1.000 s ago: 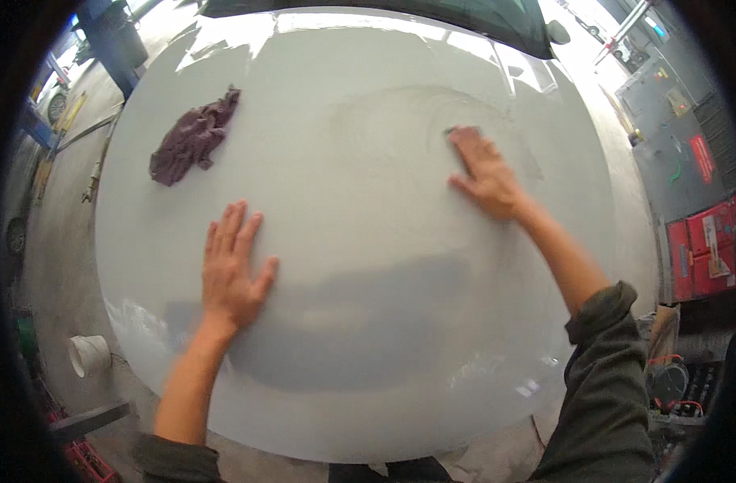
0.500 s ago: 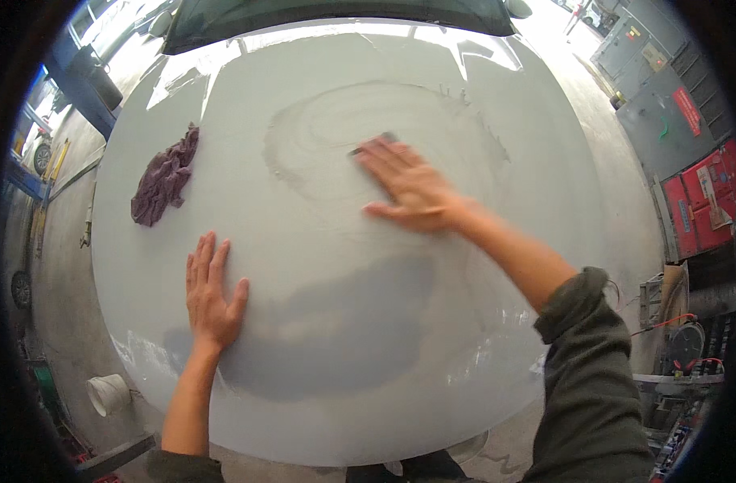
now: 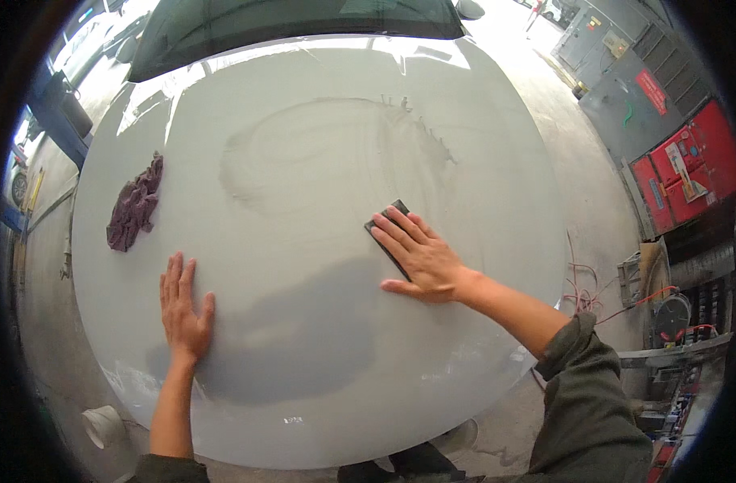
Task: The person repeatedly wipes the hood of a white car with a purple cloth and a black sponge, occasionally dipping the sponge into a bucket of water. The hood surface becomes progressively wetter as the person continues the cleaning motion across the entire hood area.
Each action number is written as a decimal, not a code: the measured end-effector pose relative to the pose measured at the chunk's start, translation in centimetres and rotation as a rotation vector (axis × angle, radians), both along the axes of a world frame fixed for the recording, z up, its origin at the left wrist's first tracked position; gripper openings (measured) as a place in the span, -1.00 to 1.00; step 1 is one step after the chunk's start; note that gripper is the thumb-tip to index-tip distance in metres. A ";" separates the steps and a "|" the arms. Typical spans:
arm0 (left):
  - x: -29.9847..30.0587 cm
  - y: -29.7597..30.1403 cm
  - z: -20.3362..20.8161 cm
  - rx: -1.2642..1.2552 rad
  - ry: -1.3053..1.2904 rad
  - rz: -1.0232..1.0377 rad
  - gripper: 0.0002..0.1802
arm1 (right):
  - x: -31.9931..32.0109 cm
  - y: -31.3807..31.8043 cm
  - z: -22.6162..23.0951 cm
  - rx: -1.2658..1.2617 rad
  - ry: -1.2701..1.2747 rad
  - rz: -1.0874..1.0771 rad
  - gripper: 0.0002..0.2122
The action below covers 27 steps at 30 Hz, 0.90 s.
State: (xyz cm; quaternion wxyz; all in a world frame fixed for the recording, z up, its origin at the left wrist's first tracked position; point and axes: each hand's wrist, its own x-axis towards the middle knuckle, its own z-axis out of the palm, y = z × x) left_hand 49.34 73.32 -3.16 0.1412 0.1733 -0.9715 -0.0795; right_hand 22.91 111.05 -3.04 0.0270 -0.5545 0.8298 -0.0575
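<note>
A white car hood [image 3: 247, 185] spreads out in front of me, with wet, greyish swirl marks on its middle. My right hand [image 3: 420, 262] presses a dark, flat rectangular sanding pad [image 3: 392, 208] against the hood, right of the middle. Its fingers lie over the pad, and the thumb is held out to the side. My left hand [image 3: 185, 314] rests flat on the near left of the hood, fingers stretched out, with nothing in it. Beyond it lies a crumpled purple cloth [image 3: 134, 205], apart from both hands.
The dark windshield [image 3: 303, 20] bounds the hood at the far side. To the right stand a red tool cabinet [image 3: 682, 173], grey cabinets [image 3: 633, 105] and red hoses on the floor. A white bucket [image 3: 104, 427] sits at the lower left, and a blue lift post [image 3: 58, 121] beyond.
My right hand has drawn the pad nearer to me across the hood. The whole view has shifted a little, and my left hand stays flat on the hood.
</note>
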 end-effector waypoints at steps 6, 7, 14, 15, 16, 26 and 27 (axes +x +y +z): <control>0.1 0.3 0.5 -0.022 0.005 -0.031 -0.28 | -12.5 -3.4 0.4 -0.011 0.008 -0.197 -0.16; -0.4 0.6 0.5 -0.009 0.014 -0.041 -0.28 | -15.5 -4.3 0.8 -0.025 -0.005 -0.302 -0.16; -0.9 0.6 0.5 -0.023 0.024 -0.028 -0.29 | -12.9 -6.2 -1.2 -0.105 0.055 -0.400 -0.13; -0.5 0.6 0.3 -0.020 0.019 -0.015 -0.29 | -9.2 -4.7 -1.4 -0.144 0.035 -0.279 -0.13; -0.4 0.5 0.4 -0.019 0.018 -0.008 -0.29 | -6.0 -2.9 -2.0 -0.131 0.084 -0.176 -0.13; -1.0 0.8 0.4 0.017 0.038 -0.043 -0.29 | -13.5 -9.4 0.7 -0.102 0.040 -0.125 -0.16; -1.0 1.1 0.4 0.029 0.038 -0.046 -0.30 | -15.4 -11.1 0.8 -0.126 0.056 -0.224 -0.17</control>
